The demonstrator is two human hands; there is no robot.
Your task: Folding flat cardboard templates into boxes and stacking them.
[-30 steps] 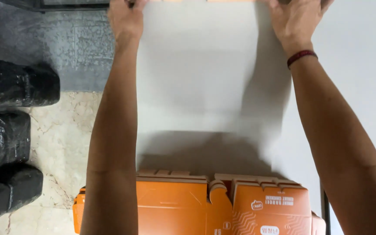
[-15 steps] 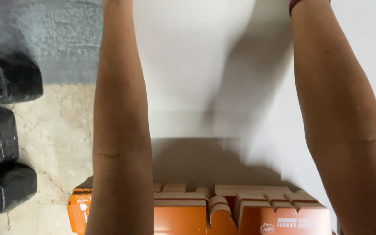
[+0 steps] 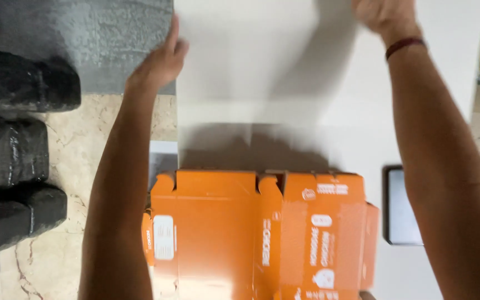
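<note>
both arms stretch forward over a white table (image 3: pixel 445 72), forearms nearly parallel. the left hand (image 3: pixel 159 64) lies at the left edge of a large white sheet (image 3: pixel 251 61), fingers together and nearly straight, thumb up along the edge; whether it pinches the sheet cannot be told. the right hand (image 3: pixel 384 16), a dark red band (image 3: pixel 404 45) on its wrist, is blurred and cut off by the frame's top, its hold unclear. a flattened orange carton (image 3: pixel 251 233) lies just below the sheet, between the arms. a dark tablet (image 3: pixel 401 205) lies beside the right forearm; black wrapped bundles (image 3: pixel 12 161) lie on the floor to the left.
</note>
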